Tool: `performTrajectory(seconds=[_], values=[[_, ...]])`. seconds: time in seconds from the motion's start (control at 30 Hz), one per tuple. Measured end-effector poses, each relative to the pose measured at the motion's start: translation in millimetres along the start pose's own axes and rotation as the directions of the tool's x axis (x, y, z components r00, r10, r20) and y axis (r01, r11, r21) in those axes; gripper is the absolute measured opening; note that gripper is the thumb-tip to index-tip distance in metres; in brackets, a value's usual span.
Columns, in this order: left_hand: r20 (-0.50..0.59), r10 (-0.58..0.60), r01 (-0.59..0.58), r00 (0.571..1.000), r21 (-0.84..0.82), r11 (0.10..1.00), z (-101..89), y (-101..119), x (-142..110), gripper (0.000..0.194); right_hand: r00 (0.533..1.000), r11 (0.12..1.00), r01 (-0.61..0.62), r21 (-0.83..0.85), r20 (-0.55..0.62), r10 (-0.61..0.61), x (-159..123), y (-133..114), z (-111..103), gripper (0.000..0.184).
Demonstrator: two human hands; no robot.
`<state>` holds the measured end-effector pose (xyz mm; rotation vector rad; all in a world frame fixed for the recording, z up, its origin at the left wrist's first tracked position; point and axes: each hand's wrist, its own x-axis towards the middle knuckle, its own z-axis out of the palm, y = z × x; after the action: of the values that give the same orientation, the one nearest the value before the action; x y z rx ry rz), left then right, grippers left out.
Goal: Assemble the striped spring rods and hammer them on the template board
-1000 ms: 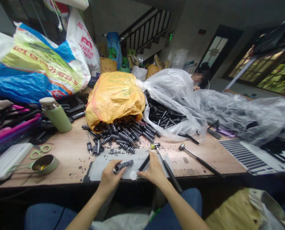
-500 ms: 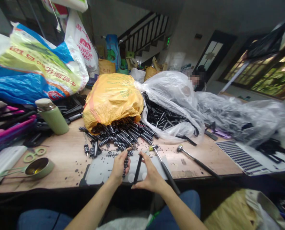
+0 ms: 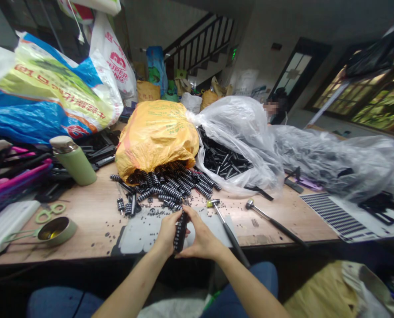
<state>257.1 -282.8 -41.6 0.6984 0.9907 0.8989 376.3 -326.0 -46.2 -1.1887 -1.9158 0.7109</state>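
Both hands meet over a grey mat [image 3: 140, 232] at the table's front edge. My left hand [image 3: 166, 232] grips a black-and-white ribbed spring-like piece [image 3: 177, 234], held upright. My right hand [image 3: 201, 238] is closed around a black rod [image 3: 182, 223] pressed right against that ribbed piece. Just beyond the hands lies a pile of similar ribbed pieces [image 3: 170, 183] spilling from a yellow sack [image 3: 157, 132].
Two small hammers [image 3: 228, 232] [image 3: 273, 223] lie to the right of the mat. A clear bag of black rods [image 3: 236, 150], a green flask [image 3: 73, 160], scissors [image 3: 49, 212] and a metal cup [image 3: 55, 229] stand on the table. Another person sits at the far side.
My left hand lifted the ribbed piece from the mat and turned it upright. My right hand raised the black rod, and now the two parts are brought together.
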Motion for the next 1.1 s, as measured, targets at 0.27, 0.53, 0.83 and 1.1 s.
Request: performTrajectory(seconds=[0.27, 0.53, 0.83, 1.1], values=[[0.03, -0.028, 0.025, 0.999, 0.076, 0.997, -1.7, -13, 8, 0.028, 0.993, 0.992, -0.109, -0.058, -0.053, 0.106, -8, 9, 16, 0.103], [0.368, 0.482, -0.592, 0.795, 0.645, 0.484, -18.2, -33, 13, 0.04, 0.96, 0.931, -0.214, -0.295, -0.24, 0.144, -9, 43, 33, 0.088], [0.824, 0.309, -0.766, 0.476, 0.56, -0.314, -46.8, -50, 30, 0.039, 0.691, 0.306, -0.711, -0.633, -0.547, 0.473, -58, 54, -40, 0.018], [0.808, 0.296, -0.649, 0.509, 0.586, -0.485, -46.2, -41, 22, 0.038, 0.765, 0.716, -0.63, -0.302, -0.403, 0.503, -87, 6, -32, 0.04]])
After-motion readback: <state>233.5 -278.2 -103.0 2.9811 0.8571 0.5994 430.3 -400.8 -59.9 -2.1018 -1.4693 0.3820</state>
